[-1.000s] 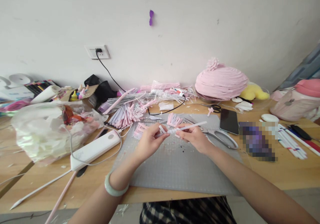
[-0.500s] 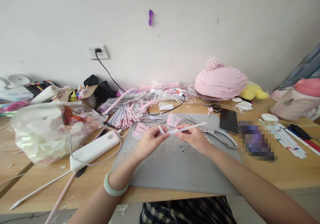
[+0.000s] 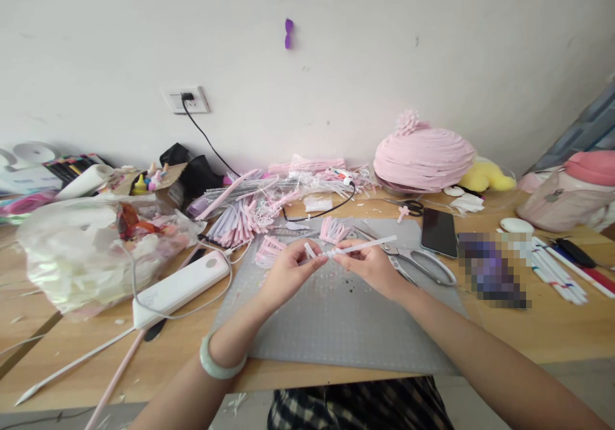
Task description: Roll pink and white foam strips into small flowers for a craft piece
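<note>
On the far side of the wooden table, a loose heap of pink, lilac and silver fuzzy stems spreads left of centre, with a large pink domed piece of wound strands to its right and a yellow plush toy beside that. A bulging clear plastic bag and a white oblong device, crossed by a white cable, crowd the left. Above the grey cutting mat, the left hand and right hand pinch one narrow white fuzzy strip between closed fingertips, its free end pointing right. Two small pink-and-lilac stem bunches lie just beyond the hands, partly hidden. Silver metal scissors lie close to the right hand, black-handled scissors farther off: two pairs. There is one dark-screened phone. Faint marks on the white device are too small to read; a pixelated purple item lies at right.
</note>
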A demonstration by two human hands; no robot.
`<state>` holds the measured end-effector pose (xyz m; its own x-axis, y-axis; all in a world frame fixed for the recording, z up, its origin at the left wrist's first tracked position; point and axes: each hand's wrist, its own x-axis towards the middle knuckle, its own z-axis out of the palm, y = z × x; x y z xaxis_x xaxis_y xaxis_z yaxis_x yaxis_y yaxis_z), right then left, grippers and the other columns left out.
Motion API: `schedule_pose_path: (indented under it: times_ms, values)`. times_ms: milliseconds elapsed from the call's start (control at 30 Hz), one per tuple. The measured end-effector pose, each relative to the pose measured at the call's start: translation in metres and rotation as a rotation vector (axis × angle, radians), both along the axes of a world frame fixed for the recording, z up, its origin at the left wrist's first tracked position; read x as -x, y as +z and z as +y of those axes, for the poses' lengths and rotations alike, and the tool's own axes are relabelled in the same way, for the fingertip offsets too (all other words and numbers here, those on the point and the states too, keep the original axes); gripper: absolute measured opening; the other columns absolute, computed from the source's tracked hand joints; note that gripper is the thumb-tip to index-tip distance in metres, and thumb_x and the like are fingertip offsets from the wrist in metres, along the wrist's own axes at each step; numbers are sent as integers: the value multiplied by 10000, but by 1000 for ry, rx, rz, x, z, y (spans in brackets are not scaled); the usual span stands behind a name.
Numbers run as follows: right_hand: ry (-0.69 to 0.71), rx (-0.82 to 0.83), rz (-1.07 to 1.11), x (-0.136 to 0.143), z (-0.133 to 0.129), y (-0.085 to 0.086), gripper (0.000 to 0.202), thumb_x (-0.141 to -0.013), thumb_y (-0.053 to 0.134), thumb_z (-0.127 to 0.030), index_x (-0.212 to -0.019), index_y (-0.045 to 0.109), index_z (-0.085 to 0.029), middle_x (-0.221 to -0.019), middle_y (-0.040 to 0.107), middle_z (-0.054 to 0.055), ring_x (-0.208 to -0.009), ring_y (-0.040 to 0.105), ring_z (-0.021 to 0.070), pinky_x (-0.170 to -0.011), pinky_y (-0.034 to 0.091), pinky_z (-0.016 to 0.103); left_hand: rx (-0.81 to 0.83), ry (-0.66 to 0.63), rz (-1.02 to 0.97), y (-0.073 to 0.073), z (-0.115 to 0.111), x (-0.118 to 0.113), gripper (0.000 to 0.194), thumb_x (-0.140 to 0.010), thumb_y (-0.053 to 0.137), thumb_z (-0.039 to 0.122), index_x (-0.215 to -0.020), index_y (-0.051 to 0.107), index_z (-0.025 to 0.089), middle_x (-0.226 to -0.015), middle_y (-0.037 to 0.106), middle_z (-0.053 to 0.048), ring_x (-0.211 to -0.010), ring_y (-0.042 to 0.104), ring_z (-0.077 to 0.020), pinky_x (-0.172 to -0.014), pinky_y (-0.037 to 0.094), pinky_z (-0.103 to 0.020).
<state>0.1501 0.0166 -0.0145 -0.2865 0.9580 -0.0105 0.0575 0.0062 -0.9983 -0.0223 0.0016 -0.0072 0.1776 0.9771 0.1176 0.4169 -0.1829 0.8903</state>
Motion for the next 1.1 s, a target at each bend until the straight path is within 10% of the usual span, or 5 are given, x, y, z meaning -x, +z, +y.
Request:
schedule_pose_path:
  times_ms: [733, 1100]
  values:
    - [150, -121, 111, -12, 5, -6, 332, -727, 585, -469, -841, 596, -157, -540, 491, -29, -472, 393, 80, -449, 287, 220, 170, -102, -335, 0, 3, 4, 304, -712, 582, 452, -708, 563, 148, -515, 364, 66, -458, 271, -63, -463, 185, -224]
    - [271, -586, -175, -20, 8, -5, 273, -828, 501, -400, -760, 679, -205, -685, 668, 39, -606, 587, 153, -580, 446, 274, 751, -408, -592, -1, 7, 13, 317, -659, 654, 403, -616, 468, 149, -439, 357, 61, -393, 244, -39, -423, 109, -217]
